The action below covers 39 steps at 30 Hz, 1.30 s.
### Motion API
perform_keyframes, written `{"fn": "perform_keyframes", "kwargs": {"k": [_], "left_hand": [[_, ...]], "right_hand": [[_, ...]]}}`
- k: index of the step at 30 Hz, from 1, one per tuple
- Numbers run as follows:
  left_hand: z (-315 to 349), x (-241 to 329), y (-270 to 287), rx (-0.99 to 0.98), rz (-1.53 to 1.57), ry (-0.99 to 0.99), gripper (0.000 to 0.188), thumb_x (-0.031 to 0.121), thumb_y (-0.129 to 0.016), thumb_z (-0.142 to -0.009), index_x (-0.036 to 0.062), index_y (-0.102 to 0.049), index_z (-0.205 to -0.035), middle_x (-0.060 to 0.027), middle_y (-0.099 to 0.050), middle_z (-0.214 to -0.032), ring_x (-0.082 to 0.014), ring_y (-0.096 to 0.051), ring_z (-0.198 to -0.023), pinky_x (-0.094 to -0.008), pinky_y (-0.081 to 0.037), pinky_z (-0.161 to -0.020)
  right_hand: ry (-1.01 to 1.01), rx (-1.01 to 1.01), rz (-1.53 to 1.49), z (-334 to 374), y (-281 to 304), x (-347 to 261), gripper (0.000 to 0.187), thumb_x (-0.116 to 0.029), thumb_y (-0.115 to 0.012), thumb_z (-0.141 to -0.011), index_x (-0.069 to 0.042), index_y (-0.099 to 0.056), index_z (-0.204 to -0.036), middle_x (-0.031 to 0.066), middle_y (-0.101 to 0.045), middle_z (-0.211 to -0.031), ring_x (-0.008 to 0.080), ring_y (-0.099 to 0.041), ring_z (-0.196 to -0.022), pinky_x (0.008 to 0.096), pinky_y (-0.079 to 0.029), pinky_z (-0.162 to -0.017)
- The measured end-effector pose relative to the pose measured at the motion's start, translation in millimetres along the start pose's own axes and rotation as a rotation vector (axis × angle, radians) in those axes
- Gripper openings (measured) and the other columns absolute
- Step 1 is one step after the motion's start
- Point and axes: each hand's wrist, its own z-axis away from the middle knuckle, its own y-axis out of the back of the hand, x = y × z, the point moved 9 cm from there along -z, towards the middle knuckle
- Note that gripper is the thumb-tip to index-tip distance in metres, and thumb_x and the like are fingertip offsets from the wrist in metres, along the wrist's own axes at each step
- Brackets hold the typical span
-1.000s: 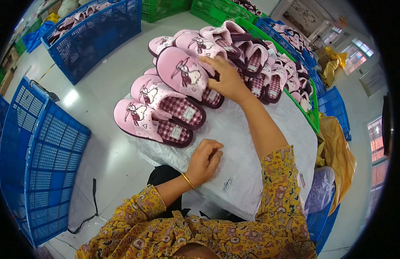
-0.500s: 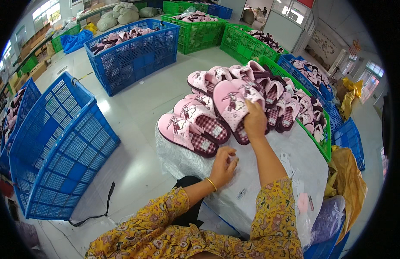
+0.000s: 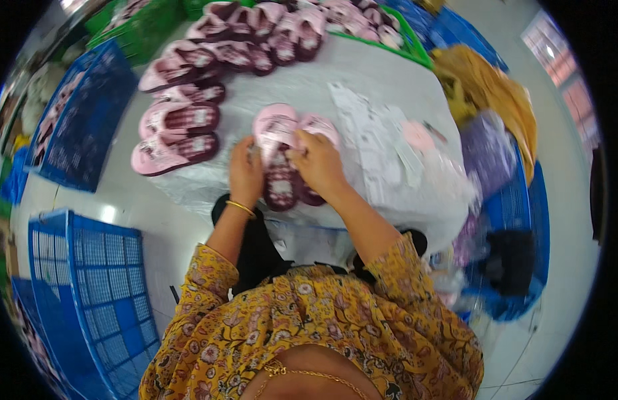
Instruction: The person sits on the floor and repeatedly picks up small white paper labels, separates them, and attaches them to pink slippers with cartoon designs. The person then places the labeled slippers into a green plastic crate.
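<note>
In front of me, over the near part of the plastic-covered table (image 3: 269,87), is a pair of pink slippers (image 3: 276,127) with dark plum checked insoles, toes pointing away. My right hand (image 3: 319,167) is closed on the pair where the two slippers meet. At the left slipper's outer side, my left hand (image 3: 246,170) has its fingers extended upward. Whether it touches the slipper is hard to tell through the blur. More slippers like these lie along the table's left edge, the nearest being a pink slipper (image 3: 166,157); others crowd the far edge.
White paper labels (image 3: 372,143) and a pale pink piece (image 3: 416,135) lie on the table's right. A green crate (image 3: 412,43) of slippers adjoins the far right. Blue crates (image 3: 112,280) stand on the left floor. Yellow sacking (image 3: 496,87) and a purple bag (image 3: 489,150) are at right.
My right hand has brought the pair from the far group back toward me. My left hand has come up beside it. The view has tilted down and turned right.
</note>
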Motion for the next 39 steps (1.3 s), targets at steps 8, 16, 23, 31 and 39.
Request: {"fn": "perform_keyframes", "kwargs": {"k": [8, 16, 23, 31, 39], "left_hand": [[-9.1, -55.5, -0.3, 0.006, 0.129, 0.164, 0.026, 0.013, -0.056, -0.094, -0.0015, -0.062, -0.115, -0.0139, -0.064, -0.11, -0.0231, -0.06, -0.103, -0.0324, -0.045, -0.092], [-6.1, -40.4, 1.0, -0.026, 0.091, 0.209, 0.025, 0.014, -0.058, -0.095, -0.0022, -0.062, -0.114, -0.0103, -0.063, -0.109, -0.0161, -0.058, -0.099, -0.0287, -0.046, -0.088], [8.0, 3.8, 26.7, 0.091, -0.036, -0.05, 0.024, 0.01, -0.058, -0.095, 0.0036, -0.061, -0.118, -0.0123, -0.056, -0.123, -0.0204, -0.053, -0.109, -0.0295, -0.047, -0.085], [23.5, 93.8, 23.6, 0.076, -0.123, -0.261, 0.022, 0.006, -0.058, -0.094, 0.003, -0.061, -0.115, -0.0134, -0.057, -0.126, -0.0235, -0.052, -0.113, -0.0311, -0.046, -0.085], [76.0, 134.5, -74.7, -0.573, 0.384, 0.214, 0.023, 0.012, -0.053, -0.099, -0.002, -0.059, -0.116, -0.0067, -0.065, -0.102, -0.0123, -0.062, -0.086, -0.022, -0.047, -0.072]], "right_hand": [[-0.119, 0.109, -0.104, 31.9, 77.7, 29.0, 0.029, -0.021, -0.069, -0.086, -0.009, -0.066, -0.113, 0.0132, -0.069, -0.096, 0.0278, -0.068, -0.086, 0.0387, -0.053, -0.075], [-0.166, -0.021, 0.316, 29.0, 125.7, 115.9, 0.032, -0.025, -0.072, -0.083, -0.007, -0.066, -0.108, 0.0131, -0.069, -0.099, 0.028, -0.067, -0.088, 0.0386, -0.052, -0.076], [-0.097, -0.161, 0.377, 102.6, 132.6, 79.2, 0.057, -0.025, -0.08, -0.073, -0.01, -0.059, -0.124, 0.0092, -0.059, -0.123, 0.0304, -0.051, -0.116, 0.0403, -0.044, -0.094], [0.223, 0.07, 0.426, 133.5, 118.9, 89.5, 0.031, -0.012, -0.075, -0.074, -0.009, -0.067, -0.104, 0.0, -0.064, -0.105, 0.0216, -0.057, -0.1, 0.0381, -0.043, -0.088], [0.334, 0.472, 0.36, 148.4, 157.2, 64.7, 0.023, -0.007, -0.073, -0.07, -0.012, -0.068, -0.092, -0.0018, -0.066, -0.093, 0.0186, -0.061, -0.084, 0.0331, -0.044, -0.078]]}}
